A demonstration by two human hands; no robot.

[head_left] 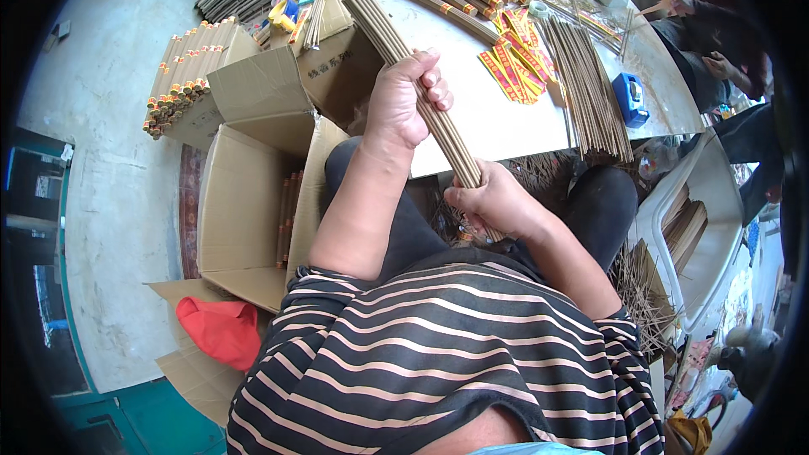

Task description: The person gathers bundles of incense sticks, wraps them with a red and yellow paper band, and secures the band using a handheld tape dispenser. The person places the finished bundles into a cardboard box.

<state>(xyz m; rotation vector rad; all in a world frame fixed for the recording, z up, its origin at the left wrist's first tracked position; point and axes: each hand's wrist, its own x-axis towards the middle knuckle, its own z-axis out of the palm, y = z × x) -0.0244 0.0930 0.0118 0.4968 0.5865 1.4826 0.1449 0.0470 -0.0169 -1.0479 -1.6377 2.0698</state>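
Observation:
A bundle of thin brown incense sticks [448, 136] slants across my lap, its far end over the table's left side. My left hand [401, 103] is closed round its upper middle, the fingers curled over the sticks. Lower down, my right hand [500, 200] grips the bundle near its close end, which is partly hidden by that hand. To the right of the bundle, loose incense sticks [586, 88] lie spread on the white table [459, 88]. Red and yellow paper labels [516, 63] lie between the two.
Banded bundles [447, 5] lie at the table's back; a blue tape dispenser [630, 99] sits at its right edge. At left stand an open cardboard box [253, 194] and stacked bundles [187, 67]. A red cloth [221, 329] lies below. Another person [725, 59] is at right, above a white bin [649, 227].

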